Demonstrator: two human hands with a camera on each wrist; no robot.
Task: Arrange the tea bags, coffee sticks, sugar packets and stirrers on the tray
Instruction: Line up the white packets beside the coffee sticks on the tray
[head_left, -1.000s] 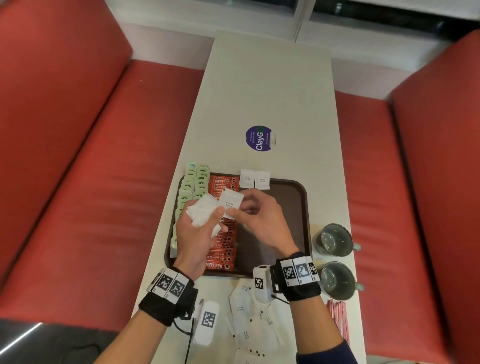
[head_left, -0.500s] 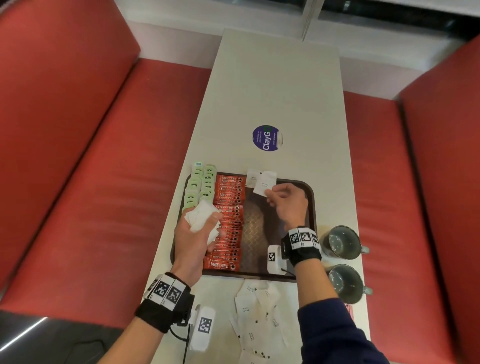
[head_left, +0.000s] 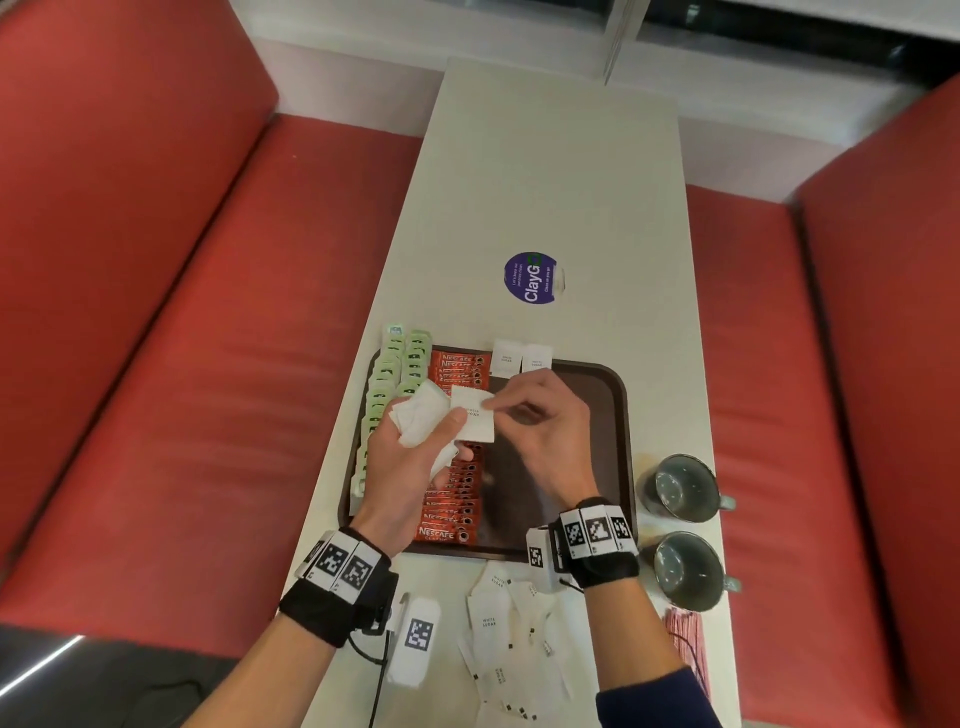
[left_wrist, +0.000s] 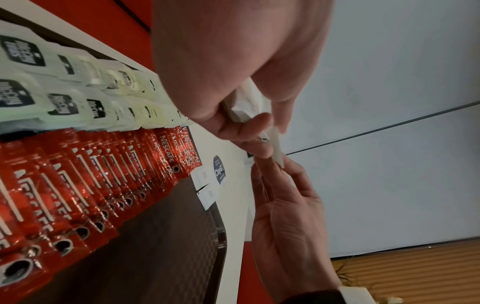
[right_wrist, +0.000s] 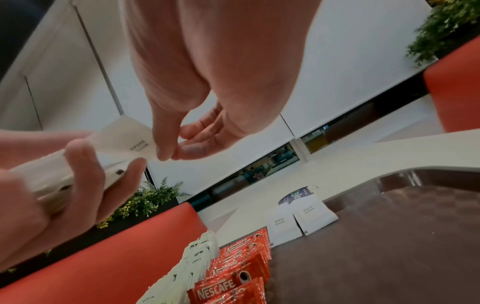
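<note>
A second sugar packet (head_left: 536, 357) now leans on the tray's (head_left: 618, 415) far rim beside the first (head_left: 505, 357), so that row has begun. The right hand (head_left: 545, 431), back from there, pinches the top packet (head_left: 474, 421) of the bundle (head_left: 421, 418) clenched in the left hand (head_left: 400, 462), above the coffee sticks (head_left: 452, 467). More packets (head_left: 511, 639) wait on the bench (head_left: 545, 182).

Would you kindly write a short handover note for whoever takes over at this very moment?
Left hand: grips a bunch of sugar packets.
Right hand: pinching the top packet off that bunch.
Done: tea bags and coffee sticks in rows on the tray; two sugar packets at its far edge.
Left: loose sugar packets and stirrers lie on the table.
</note>
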